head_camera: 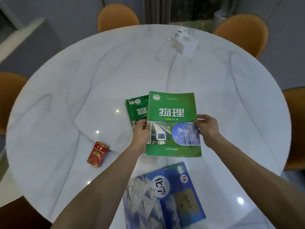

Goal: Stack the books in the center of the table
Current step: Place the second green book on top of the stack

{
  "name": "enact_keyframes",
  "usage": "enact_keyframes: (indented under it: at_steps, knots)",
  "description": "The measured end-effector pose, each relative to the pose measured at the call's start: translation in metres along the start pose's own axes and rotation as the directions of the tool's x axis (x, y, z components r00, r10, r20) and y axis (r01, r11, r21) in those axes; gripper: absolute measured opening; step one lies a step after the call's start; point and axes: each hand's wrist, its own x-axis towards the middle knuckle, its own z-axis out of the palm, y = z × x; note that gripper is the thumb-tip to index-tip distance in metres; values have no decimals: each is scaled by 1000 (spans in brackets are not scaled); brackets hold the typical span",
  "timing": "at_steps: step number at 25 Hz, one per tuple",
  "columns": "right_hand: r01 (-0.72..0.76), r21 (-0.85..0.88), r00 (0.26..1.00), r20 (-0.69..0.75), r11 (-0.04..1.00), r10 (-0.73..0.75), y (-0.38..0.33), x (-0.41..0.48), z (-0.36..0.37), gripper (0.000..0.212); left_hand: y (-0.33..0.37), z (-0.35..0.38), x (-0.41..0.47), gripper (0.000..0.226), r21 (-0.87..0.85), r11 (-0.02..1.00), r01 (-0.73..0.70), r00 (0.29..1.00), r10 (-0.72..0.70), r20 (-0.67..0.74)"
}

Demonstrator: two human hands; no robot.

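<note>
A light green physics book (172, 113) with a train picture is held by both hands near the middle of the round white marble table (82, 76). My left hand (142, 133) grips its left edge and my right hand (206, 128) grips its right edge. It overlaps a darker green book (136, 109) lying flat beneath and to its left. Whether the held book rests on that one or hovers above it, I cannot tell. A blue chemistry book (166, 197) lies flat near the table's front edge, between my forearms.
A red cigarette pack (97, 154) stands left of my left forearm. A white tissue box (184, 42) sits at the far side of the table. Orange chairs (118, 17) ring the table, with one at the far right (242, 32).
</note>
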Motion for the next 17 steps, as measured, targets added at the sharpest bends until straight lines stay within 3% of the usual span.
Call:
enact_keyframes:
  at_steps: [6,12,17]
  knots:
    - [53,-106,991,131,993,-39,-19,54,59,27,3,-21,20,14,-71,994,83,981,-94,-168]
    - [84,-220,984,173,972,-46,-13,89,100,30,-8,-27,41,20,-69,984,163,945,-176,-274]
    - [109,-326,984,167,939,-56,1,96,112,29,-14,-27,53,25,164,972,167,934,-103,-343]
